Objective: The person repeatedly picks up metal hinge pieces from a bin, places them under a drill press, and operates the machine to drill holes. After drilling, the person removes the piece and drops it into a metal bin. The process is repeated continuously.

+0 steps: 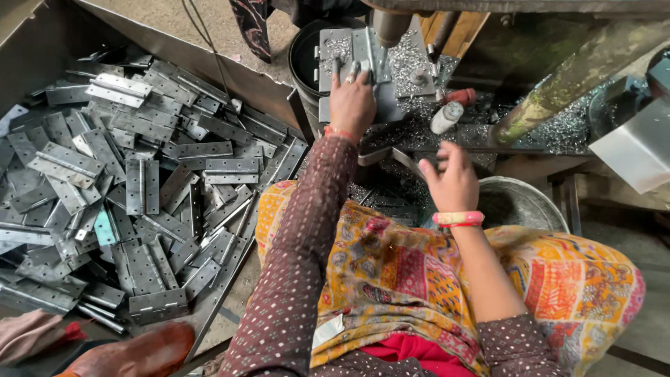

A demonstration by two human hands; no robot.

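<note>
We had our left hand (352,101) pressed flat, fingers spread, on the hinge plate (380,94) under the drill bit (386,38) at twelve o'clock. Our right hand (452,183) hovered open and empty at three. Drilling step, we judged; next called for steady holding.

Dull grey steel hinges (139,202) heap at left. Maroon sleeve (307,244) with small pale dots; orange-yellow patchwork-print cloth (558,279) on the lap; pink and yellow bangle (458,218); silvery shavings (558,129) far right.
</note>
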